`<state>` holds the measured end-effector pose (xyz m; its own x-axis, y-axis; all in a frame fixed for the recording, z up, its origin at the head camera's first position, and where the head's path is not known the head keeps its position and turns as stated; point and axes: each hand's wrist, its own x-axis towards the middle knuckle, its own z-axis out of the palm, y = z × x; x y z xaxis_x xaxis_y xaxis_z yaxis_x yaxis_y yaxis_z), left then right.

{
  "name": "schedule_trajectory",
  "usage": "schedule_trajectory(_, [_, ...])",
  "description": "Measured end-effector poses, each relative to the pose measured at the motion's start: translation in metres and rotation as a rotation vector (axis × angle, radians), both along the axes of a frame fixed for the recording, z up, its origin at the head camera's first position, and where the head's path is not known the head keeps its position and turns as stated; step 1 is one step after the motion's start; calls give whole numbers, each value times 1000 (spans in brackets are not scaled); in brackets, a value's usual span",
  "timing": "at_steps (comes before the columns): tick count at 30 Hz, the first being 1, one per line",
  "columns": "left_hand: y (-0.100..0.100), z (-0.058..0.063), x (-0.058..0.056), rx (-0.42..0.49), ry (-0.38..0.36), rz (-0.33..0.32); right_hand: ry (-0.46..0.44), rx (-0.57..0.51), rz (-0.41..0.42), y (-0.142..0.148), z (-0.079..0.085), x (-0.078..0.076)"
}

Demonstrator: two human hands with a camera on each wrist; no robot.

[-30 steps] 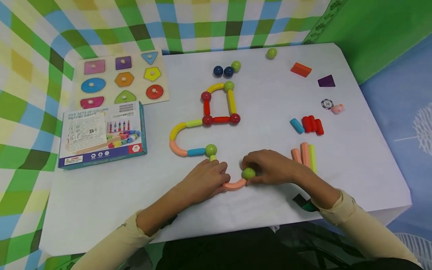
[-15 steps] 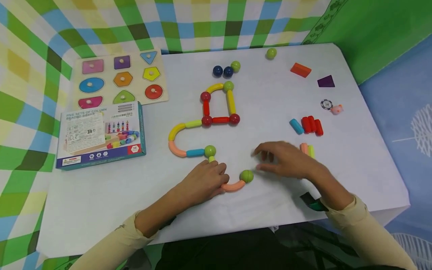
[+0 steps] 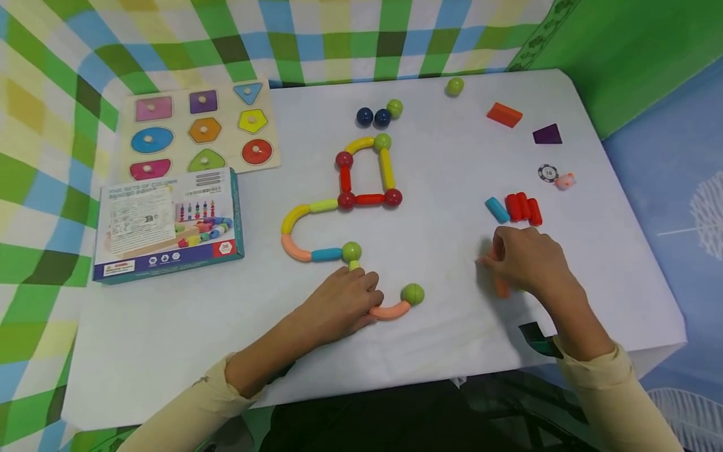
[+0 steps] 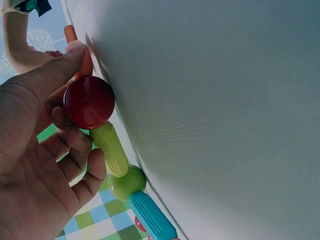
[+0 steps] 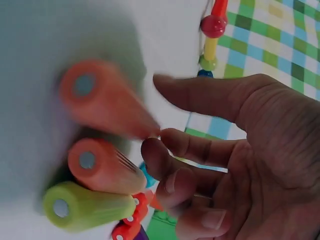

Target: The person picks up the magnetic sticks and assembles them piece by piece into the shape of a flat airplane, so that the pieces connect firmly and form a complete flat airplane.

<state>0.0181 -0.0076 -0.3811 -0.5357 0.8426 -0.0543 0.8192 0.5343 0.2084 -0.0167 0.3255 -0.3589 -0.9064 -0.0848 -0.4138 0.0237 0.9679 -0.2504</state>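
In the head view my left hand (image 3: 344,301) rests at the near end of a joined chain of rods and balls. Its thumb and fingers hold a dark red ball (image 4: 89,102), with a light green rod (image 4: 110,150) on one side and a curved orange rod (image 3: 391,311) on the other. A green ball (image 3: 413,294) caps that curve. To the right, my right hand (image 3: 528,260) is over the loose rods. Its fingertips touch the far end of an orange rod (image 5: 102,97), and the thumb stands apart. Another orange rod (image 5: 100,162) and a light green rod (image 5: 85,206) lie alongside.
Red rods (image 3: 522,207) and a blue rod (image 3: 497,210) lie beyond the right hand. Dark blue balls (image 3: 364,117) and a green ball (image 3: 454,86) are at the back. A box (image 3: 169,223) and a shape puzzle board (image 3: 231,136) lie at the left.
My right hand has let go of the green ball at the chain's end and moved right to the loose rods. The left hand has stayed in place.
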Motion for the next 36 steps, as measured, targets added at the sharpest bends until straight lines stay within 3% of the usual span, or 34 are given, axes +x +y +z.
schedule_trajectory(8, [-1, 1, 1, -15, 6, -4, 69, -94, 73, -29, -19, -8])
schedule_trajectory(14, [1, -1, 1, -5, -4, -8, 16, -254, 96, -69, -31, -25])
schedule_trajectory(20, [3, -2, 1, -19, 1, -21, 41, -366, 154, -89, -35, -35])
schedule_trajectory(27, [3, 0, 0, -18, 5, -22, 22, -394, 179, -101, -33, -31])
schedule_trajectory(36, [3, 2, 0, -29, 6, -16, 38, -473, 247, -96, -32, -28])
